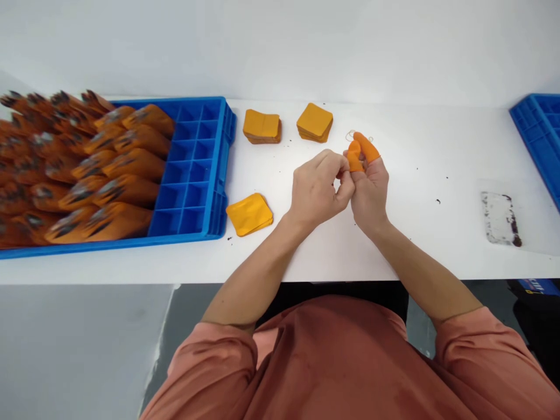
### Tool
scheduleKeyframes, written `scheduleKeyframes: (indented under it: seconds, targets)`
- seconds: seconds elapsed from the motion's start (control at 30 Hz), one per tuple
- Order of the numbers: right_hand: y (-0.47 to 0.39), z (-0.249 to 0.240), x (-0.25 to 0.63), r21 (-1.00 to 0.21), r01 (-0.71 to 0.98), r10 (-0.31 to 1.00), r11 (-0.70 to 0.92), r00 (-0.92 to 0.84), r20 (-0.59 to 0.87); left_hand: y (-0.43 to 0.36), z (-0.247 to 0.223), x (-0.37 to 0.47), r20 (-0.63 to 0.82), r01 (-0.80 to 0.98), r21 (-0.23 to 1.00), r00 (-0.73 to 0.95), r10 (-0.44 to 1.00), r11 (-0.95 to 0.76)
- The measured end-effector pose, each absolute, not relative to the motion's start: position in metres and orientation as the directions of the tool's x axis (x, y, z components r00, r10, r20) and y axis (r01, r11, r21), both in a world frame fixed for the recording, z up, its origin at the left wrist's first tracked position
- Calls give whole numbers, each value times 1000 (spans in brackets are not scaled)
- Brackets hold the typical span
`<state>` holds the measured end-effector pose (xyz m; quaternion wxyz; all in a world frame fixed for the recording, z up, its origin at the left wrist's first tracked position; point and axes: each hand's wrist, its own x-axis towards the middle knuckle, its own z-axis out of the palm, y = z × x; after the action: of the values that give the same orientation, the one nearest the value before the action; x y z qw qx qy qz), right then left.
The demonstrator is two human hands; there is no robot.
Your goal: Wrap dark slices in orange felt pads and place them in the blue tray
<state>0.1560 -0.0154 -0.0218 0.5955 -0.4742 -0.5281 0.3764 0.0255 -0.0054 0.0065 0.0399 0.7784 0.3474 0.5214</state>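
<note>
The counter (415,251) looks smooth and faintly satiny, and the blue tray (220,175) at its left end seems moulded, lightly glossy plastic. The orange finger covers (366,148) appear matt and rubbery. Toward the counter's right edge lies smudged, clear plastic film (496,219); the shirt (332,361) is creased, matt cloth.

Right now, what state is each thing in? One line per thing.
Left hand: curled, fingertips at the cots; grip unclear
Right hand: cots on two fingers
Cots: worn
Thin bands: lying loose, partly hidden
Yellow squares: flat, in three stacks
Left tray: part filled
Pouches: packed in left tray, some blurred
Right tray: cut off; contents unclear
Table: dark specks scattered
</note>
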Motion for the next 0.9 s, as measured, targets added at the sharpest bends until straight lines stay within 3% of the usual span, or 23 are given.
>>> scheduleKeyframes:
  seconds: [0.23, 0.43, 0.5, 0.6, 0.7, 0.9]
  targets:
    - [-10, -14, 169, -933, 148, 922, 328, 165, 350, -18, 10, 34, 793, 384, 388, 323, 516, -838]
    - [-12, -8, 165, -965, 22, 953, 261, 151, 261, -9, 9, 32, 804, 367, 412, 284, 522, -834]
    - [-10, -6, 168, -972, 21, 964, 236, 123, 237, -5, 11, 26, 751, 364, 479, 302, 588, -799]
    - [-7, -4, 174, -975, 63, 969, 213, 113, 219, 4, 14, 16, 612, 321, 681, 243, 752, -658]
    - [-7, -1, 175, -977, 76, 976, 199, 75, 204, 10, 13, 14, 487, 168, 844, 157, 859, -510]
    - [-8, -6, 164, -980, -56, 982, 191, 24, 190, 5, 5, 27, 355, -132, 935, 339, 871, -330]
